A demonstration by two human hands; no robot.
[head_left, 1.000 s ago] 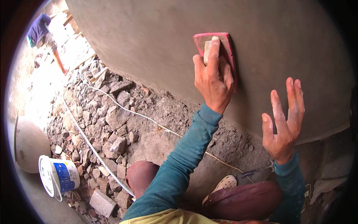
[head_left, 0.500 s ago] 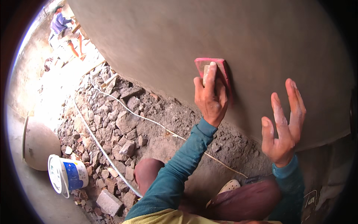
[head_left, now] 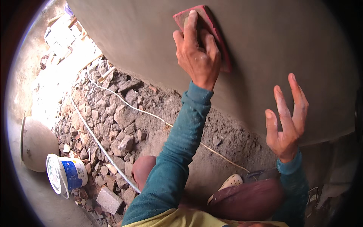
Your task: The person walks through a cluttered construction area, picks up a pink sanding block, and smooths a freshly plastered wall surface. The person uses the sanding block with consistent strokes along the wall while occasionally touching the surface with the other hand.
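Observation:
My left hand (head_left: pixel 196 56) grips a pink-edged hand float (head_left: pixel 204 19) by its handle, its face against the smooth grey plastered wall (head_left: pixel 283 41) at the upper middle. My right hand (head_left: pixel 286 121) is raised at the right, fingers spread with pale dust on them and nothing held, close to the wall; whether it touches the surface I cannot tell. Both forearms are in teal sleeves. My bent knee and a pale perforated clog (head_left: pixel 230 181) show below.
Broken stone rubble (head_left: pixel 109 117) lies along the wall's foot, crossed by a white cord (head_left: pixel 140 110) and a pale hose (head_left: pixel 90 132). At lower left are a white bucket (head_left: pixel 73 172), a grey concrete block (head_left: pixel 109 200) and a rounded grey object (head_left: pixel 39 143). The upper left is glaring bright.
My left hand and float have moved up and slightly left on the wall, after a lower position half a second ago. The other person at upper left is now mostly hidden.

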